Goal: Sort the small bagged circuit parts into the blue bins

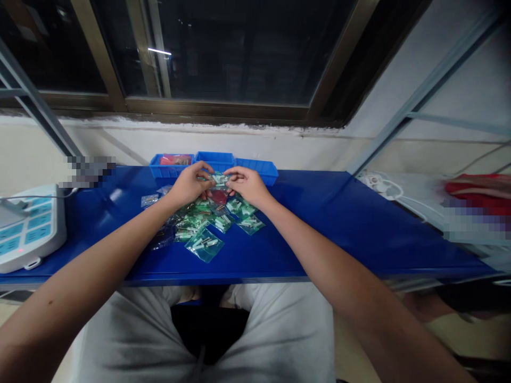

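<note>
Between my two hands is a small green-tinted plastic bag with pale, thin pieces inside. My left hand pinches its left side, fingers curled. On its right side my right hand grips it with thumb and fingers together. Just below the hands lies a heap of similar green bags, with one bag lying flat at the near edge of the heap. A red packet shows under the held bag. Small clear bags lie to the left of the heap.
Three blue bins stand along the wall: a left bin with red packets, a middle bin and a right bin. A white power strip sits at the left of the blue table. White cables lie at the right.
</note>
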The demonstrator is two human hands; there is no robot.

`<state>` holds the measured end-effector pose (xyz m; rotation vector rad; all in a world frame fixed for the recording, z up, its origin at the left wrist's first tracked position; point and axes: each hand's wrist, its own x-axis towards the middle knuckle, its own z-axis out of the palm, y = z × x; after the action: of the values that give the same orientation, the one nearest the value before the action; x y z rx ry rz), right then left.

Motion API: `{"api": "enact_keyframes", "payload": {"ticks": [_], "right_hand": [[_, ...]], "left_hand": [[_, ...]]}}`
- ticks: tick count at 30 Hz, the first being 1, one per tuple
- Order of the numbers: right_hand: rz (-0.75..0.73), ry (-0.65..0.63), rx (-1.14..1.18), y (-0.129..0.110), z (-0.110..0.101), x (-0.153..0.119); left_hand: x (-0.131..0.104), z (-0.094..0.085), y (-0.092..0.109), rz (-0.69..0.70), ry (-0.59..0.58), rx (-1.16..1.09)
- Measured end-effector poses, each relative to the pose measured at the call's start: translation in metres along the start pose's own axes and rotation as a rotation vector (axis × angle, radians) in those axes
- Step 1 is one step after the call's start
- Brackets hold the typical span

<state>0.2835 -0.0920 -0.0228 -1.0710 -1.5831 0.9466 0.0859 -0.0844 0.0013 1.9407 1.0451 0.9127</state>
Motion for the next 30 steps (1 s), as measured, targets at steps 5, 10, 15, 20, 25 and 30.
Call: {"api": "enact_keyframes", "payload": {"ticks": [5,10,15,20,25,30], "right_hand": [[-0.044,0.079,-0.044,0.001,-0.010,0.004],[-0.165,0.456,-0.328,0.007,-0.054,0.013],[-0.246,0.530,-0.699,0.021,-0.087,0.015],[-0.172,0.353,-0.729,0.034,-0.082,0.017],[-0.221,0.221,-0.741,0.033,-0.072,0.017],[-0.288,0.334,-0.772,0.021,-0.064,0.014]], "left_hand": [[0.003,-0.001,-0.005,0.072,0.076,0.118],[0.004,-0.010,-0.006,0.210,0.184,0.410],[-0.001,-0.013,0.002,0.283,0.021,0.592],[-0.007,-0.008,0.004,0.305,-0.209,0.692],[-0.008,-0.006,0.003,0.232,-0.299,0.753],[-0.006,-0.005,0.004,0.268,-0.287,0.776]]}}
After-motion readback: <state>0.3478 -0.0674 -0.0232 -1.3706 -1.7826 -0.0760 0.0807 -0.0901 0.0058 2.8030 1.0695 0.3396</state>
